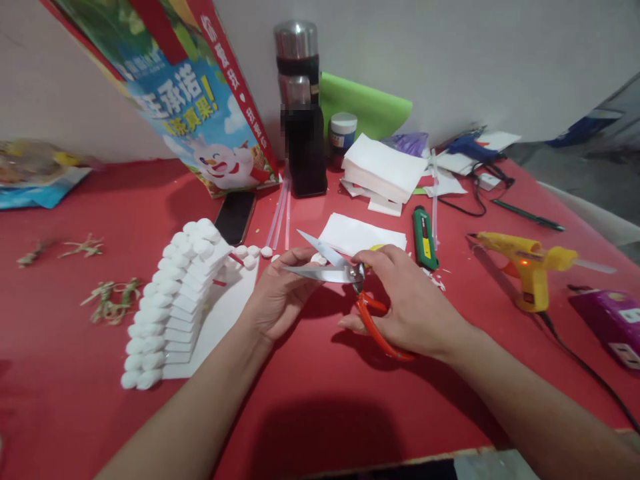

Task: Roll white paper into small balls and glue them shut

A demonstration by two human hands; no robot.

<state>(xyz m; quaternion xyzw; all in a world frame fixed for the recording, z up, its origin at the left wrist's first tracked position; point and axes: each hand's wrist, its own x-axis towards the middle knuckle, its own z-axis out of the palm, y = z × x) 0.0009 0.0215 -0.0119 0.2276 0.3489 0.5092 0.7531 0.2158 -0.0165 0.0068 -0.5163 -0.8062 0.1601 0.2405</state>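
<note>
My right hand (420, 303) grips a pair of red-handled scissors (333, 274), whose blades stand apart and point left. Behind those blades is my left hand (287, 300), fingers curled, with a small white rounded piece (319, 258) at its fingertips. The blades partly hide these fingers. Left of my left forearm stands a curved, stepped white model (183, 310), its outer side covered with rows of white rounded pieces. Several loose white pieces (254, 251) lie on the red table just beyond my left hand.
A yellow glue gun (535, 263) with a lit light lies right, its cord trailing near a purple power block (610, 320). A green cutter (424, 237), white card (363, 233), phone (236, 217), steel flask (296, 60) and large printed box (200, 100) stand or lie beyond.
</note>
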